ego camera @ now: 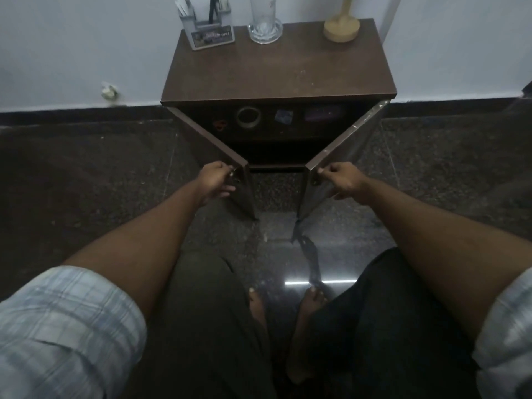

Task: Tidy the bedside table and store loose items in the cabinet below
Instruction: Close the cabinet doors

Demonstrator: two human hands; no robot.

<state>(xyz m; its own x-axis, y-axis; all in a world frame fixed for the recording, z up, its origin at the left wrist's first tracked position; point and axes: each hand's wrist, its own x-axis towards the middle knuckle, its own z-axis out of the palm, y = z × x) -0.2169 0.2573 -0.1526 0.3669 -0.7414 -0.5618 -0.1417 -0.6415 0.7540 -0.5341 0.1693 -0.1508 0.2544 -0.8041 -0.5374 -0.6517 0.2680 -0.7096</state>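
The dark brown bedside table (276,73) stands against the wall, with both cabinet doors swung partly open below it. My left hand (217,181) grips the knob of the left door (218,156). My right hand (341,180) grips the knob of the right door (342,151). On the upper shelf inside lie a small red item (220,123), a roll of tape (249,116), a small blue object (284,116) and a dark purple pouch (324,113). The lower shelf is dark and I cannot tell what it holds.
On the tabletop's back edge stand a clear pen holder (208,27), a tall glass (264,20) and a beige lamp base (342,25). The floor is dark polished stone (86,174). A crumpled white scrap (109,92) lies by the wall at left. My bare feet (288,326) are below.
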